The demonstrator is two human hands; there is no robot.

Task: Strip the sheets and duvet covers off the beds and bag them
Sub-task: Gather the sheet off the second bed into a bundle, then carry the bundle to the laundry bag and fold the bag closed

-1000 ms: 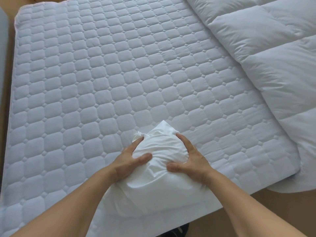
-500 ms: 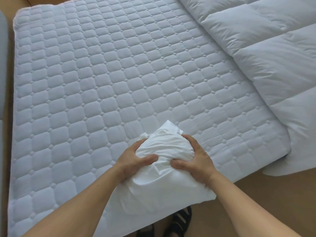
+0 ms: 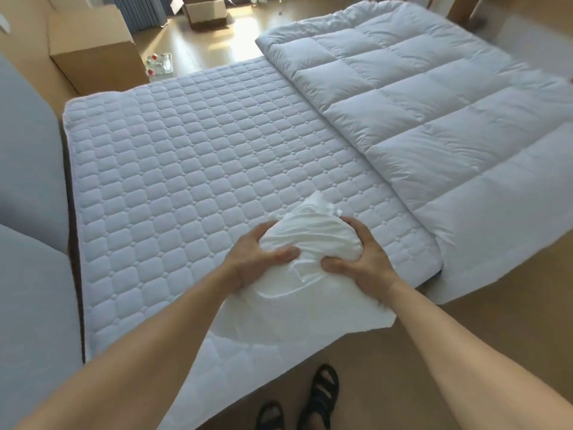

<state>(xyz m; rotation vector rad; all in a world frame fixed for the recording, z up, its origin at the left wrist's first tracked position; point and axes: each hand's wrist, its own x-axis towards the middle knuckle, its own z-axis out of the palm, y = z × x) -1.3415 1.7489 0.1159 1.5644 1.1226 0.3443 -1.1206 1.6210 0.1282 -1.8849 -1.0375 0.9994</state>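
Note:
A bunched white sheet bundle (image 3: 310, 237) lies at the near edge of the quilted mattress pad (image 3: 192, 169). My left hand (image 3: 257, 259) grips the bundle's left side, thumb across the front. On the bundle's right side my right hand (image 3: 362, 259) grips it the same way. A flat part of the white cloth (image 3: 304, 315) spreads below the hands toward the mattress edge. A bare white duvet (image 3: 434, 113) lies along the right half of the mattress and hangs over its right side.
A grey cushioned seat (image 3: 28, 212) borders the mattress on the left. Cardboard boxes (image 3: 93, 48) stand at the back left, another open box (image 3: 206, 10) further back. My sandalled feet (image 3: 310, 398) stand on the brown floor below the mattress edge.
My head has lifted, so more of the room and the duvet show. Both hands have closed tighter round the bundle, which looks more compact.

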